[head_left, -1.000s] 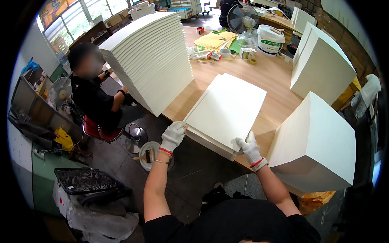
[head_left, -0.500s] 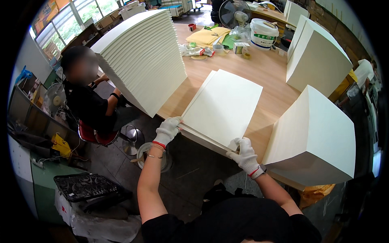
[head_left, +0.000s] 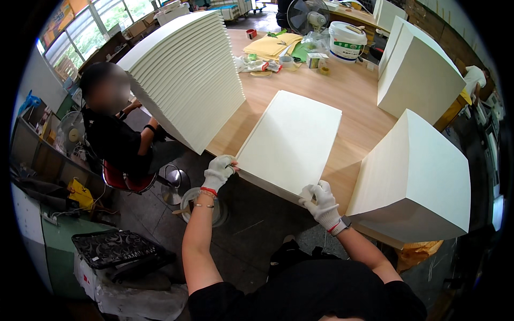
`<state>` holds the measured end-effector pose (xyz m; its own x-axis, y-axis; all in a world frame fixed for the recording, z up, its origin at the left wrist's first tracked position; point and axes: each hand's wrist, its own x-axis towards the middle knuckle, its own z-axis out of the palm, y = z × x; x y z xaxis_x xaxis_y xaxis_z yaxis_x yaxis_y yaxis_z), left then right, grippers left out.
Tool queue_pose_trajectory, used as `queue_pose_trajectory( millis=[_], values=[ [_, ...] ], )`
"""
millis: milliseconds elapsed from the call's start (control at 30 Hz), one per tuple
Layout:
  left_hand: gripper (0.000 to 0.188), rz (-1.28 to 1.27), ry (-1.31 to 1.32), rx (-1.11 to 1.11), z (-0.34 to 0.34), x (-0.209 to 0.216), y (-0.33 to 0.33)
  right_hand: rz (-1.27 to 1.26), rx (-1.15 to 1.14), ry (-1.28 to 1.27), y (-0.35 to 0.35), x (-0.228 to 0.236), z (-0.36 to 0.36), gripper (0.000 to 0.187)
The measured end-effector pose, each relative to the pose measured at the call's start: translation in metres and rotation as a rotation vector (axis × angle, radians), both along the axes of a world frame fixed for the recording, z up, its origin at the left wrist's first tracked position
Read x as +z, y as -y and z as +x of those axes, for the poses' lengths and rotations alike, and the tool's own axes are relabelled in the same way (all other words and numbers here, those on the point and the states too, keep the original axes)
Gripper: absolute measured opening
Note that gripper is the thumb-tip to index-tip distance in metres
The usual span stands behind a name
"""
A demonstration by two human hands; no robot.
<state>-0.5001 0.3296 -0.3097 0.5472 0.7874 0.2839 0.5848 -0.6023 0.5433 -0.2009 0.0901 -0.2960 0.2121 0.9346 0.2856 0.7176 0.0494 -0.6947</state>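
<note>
A low stack of large white sheets (head_left: 292,142) lies at the table's near edge, in front of me. Its top sheet sits nearly flush with those below, with a thin edge showing along the left side. My left hand (head_left: 218,172), in a white knit glove, is closed at the near-left corner, its fingertips against the stack's edge. At the near-right corner, my gloved right hand (head_left: 322,204) is closed too, fingers bent over the edge. Part of each grip is hidden behind the gloves.
Tall white stacks stand left (head_left: 184,80), right (head_left: 412,182) and far right (head_left: 417,75) on the wooden table (head_left: 356,91). Behind lie yellow sheets (head_left: 273,45), tape and a white bucket (head_left: 347,41). A person (head_left: 118,123) sits at left. A bucket (head_left: 206,206) stands below my left hand.
The top sheet has shifted left and toward me, from lying askew to nearly in line with the stack. Both hands stay at the near corners.
</note>
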Motion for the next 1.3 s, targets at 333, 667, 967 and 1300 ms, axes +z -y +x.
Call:
queue_pose_trajectory(
  millis=[333,667,967,1300],
  values=[
    [0.021,-0.001,0.003,0.009,-0.005,-0.012,-0.006,0.045,-0.006,-0.013,0.002,-0.002,-0.005,0.040],
    [0.020,-0.069,-0.008,0.099,-0.006,-0.019,-0.010,0.100,-0.008,0.019,0.003,-0.002,-0.009,0.038],
    [0.030,-0.022,-0.081,0.065,-0.008,-0.015,-0.006,-0.027,0.028,-0.031,0.029,0.016,-0.002,0.047],
    [0.045,-0.041,-0.088,0.185,0.113,0.105,0.039,0.729,0.257,-0.387,0.217,0.138,0.160,0.024]
  ],
)
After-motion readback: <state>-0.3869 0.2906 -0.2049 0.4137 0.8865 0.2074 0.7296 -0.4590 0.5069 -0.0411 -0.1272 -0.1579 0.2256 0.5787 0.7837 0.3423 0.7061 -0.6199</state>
